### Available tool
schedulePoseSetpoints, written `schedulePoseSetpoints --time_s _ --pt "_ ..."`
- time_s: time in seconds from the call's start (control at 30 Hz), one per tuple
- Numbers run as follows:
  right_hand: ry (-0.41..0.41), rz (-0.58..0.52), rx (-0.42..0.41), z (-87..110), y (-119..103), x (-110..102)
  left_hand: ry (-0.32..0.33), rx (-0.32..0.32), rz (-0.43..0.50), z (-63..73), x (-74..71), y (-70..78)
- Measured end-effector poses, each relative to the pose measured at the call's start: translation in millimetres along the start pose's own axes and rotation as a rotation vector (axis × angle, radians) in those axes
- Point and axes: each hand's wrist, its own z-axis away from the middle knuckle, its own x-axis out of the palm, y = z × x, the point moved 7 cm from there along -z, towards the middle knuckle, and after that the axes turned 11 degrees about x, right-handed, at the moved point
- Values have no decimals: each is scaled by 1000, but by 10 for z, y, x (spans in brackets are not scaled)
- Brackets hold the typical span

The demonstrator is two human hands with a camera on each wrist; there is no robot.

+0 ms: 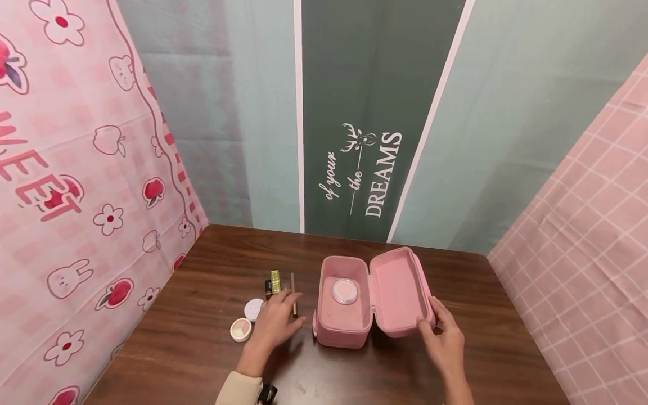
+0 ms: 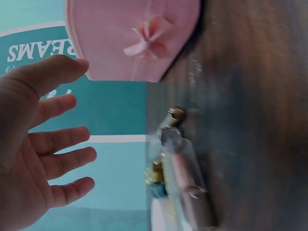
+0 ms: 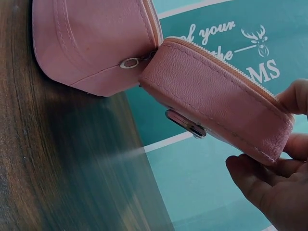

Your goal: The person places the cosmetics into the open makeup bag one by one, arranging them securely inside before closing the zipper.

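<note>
A pink zippered makeup case (image 1: 341,337) stands on the table with its lid (image 1: 402,292) swung out to the right. Inside the case lies a round compact (image 1: 345,291). My right hand (image 1: 445,340) holds the lid's outer edge between thumb and fingers. Left of the case, my left hand (image 1: 275,320) hovers over small cosmetics, its fingers spread and holding nothing. Around it lie a white round container (image 1: 253,309), a round three-shade palette (image 1: 241,330), a gold item (image 1: 275,281) and a slim brown stick (image 1: 292,281). A clear-topped tube (image 2: 190,175) shows blurred in the left wrist view.
The brown wooden table (image 1: 385,377) carries everything. Behind it hangs a green and pale blue cloth (image 1: 349,84) with white lettering. Pink printed cloth (image 1: 101,169) closes off the left side, and a pink checked cloth (image 1: 582,253) the right.
</note>
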Motion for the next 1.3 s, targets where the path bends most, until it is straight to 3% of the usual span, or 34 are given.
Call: schedulePoseSetpoints --time_s 0.13,0.37,0.67,0.93,1.17,1.3 --pt "10 -7 -19 -1 -6 -1 39 1 15 103 25 -58" --pt "16 0 -14 1 3 1 164 19 52 279 36 -195" --pt "12 -4 3 2 2 -2 233 -75 182 418 51 -486" --pt "7 -4 12 5 -1 -7 249 -180 258 533 38 -714" --pt "5 -9 20 12 -2 -10 221 -241 334 617 66 -914" --pt "-1 -13 32 16 9 -3 193 -316 370 668 94 -1032"
